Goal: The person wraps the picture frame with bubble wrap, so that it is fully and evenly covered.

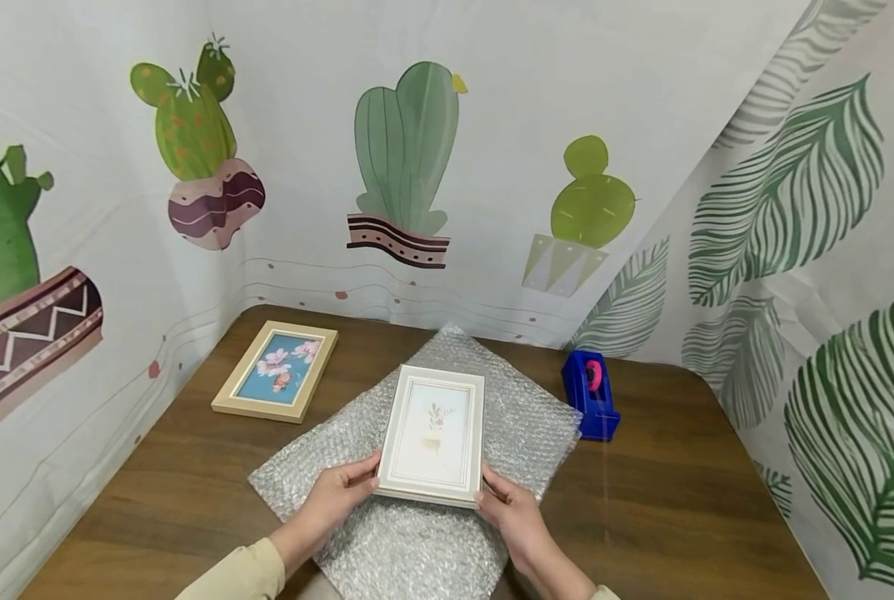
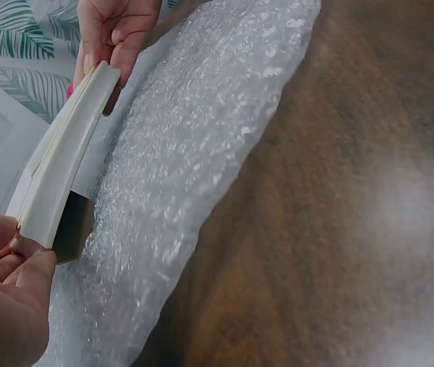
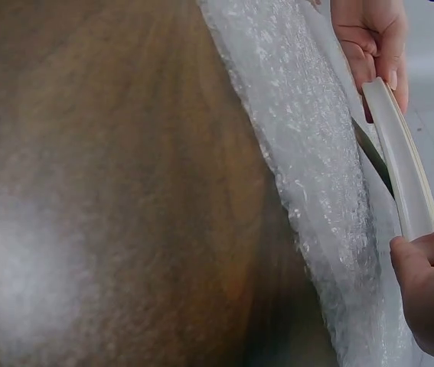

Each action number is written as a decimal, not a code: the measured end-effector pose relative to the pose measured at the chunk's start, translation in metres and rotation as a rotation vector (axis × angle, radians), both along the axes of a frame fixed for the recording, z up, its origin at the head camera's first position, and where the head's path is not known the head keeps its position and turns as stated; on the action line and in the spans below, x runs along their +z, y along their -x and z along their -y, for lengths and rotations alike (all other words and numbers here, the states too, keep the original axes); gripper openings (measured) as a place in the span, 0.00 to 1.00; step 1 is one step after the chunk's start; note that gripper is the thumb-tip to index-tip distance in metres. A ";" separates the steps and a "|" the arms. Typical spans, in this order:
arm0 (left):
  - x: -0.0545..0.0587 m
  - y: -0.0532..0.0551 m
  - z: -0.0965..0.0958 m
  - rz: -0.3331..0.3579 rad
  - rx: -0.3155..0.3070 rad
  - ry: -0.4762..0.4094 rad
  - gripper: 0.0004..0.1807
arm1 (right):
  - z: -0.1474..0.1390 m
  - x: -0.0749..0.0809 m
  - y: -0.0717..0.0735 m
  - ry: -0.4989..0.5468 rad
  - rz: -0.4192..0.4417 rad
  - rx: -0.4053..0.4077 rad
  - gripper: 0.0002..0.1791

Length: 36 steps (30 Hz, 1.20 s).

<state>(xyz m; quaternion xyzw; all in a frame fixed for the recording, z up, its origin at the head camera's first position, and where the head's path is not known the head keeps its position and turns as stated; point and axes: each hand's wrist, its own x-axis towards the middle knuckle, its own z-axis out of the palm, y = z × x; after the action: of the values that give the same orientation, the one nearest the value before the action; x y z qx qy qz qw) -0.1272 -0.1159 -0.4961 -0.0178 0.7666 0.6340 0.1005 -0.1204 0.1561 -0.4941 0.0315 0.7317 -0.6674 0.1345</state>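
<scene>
Left hand [image 1: 336,495] and right hand [image 1: 512,510] pinch opposite sides of the white picture frame [image 1: 432,467] near its lower corners, forearms [image 1: 559,569] angled inward. Frame over the bubble wrap [image 1: 409,550]; contact underneath unclear.

two plain, pale beige sleeves [image 1: 242,573]

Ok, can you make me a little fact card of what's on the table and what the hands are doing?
Held thing: white picture frame
Left hand: grips its near left corner
Right hand: grips its near right corner
Underneath: bubble wrap on wooden table
Table's left: gold-coloured flower picture frame
Table's right: blue tape dispenser, pink tape roll
</scene>
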 end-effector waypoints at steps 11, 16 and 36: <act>-0.006 -0.001 0.001 0.025 -0.092 0.020 0.27 | -0.004 -0.006 -0.001 -0.153 -0.012 -0.015 0.32; -0.009 0.000 0.001 0.013 -0.090 0.024 0.26 | -0.006 -0.008 0.001 -0.157 -0.007 0.006 0.31; -0.008 0.006 0.004 -0.058 -0.192 0.119 0.24 | -0.015 -0.004 0.010 -0.245 0.004 0.043 0.31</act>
<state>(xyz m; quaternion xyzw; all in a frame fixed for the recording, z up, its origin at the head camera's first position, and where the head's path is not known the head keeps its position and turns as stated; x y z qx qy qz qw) -0.1335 -0.1199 -0.5038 0.0683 0.8036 0.5751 0.1371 -0.1301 0.1708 -0.4983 0.0334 0.8081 -0.5697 0.1457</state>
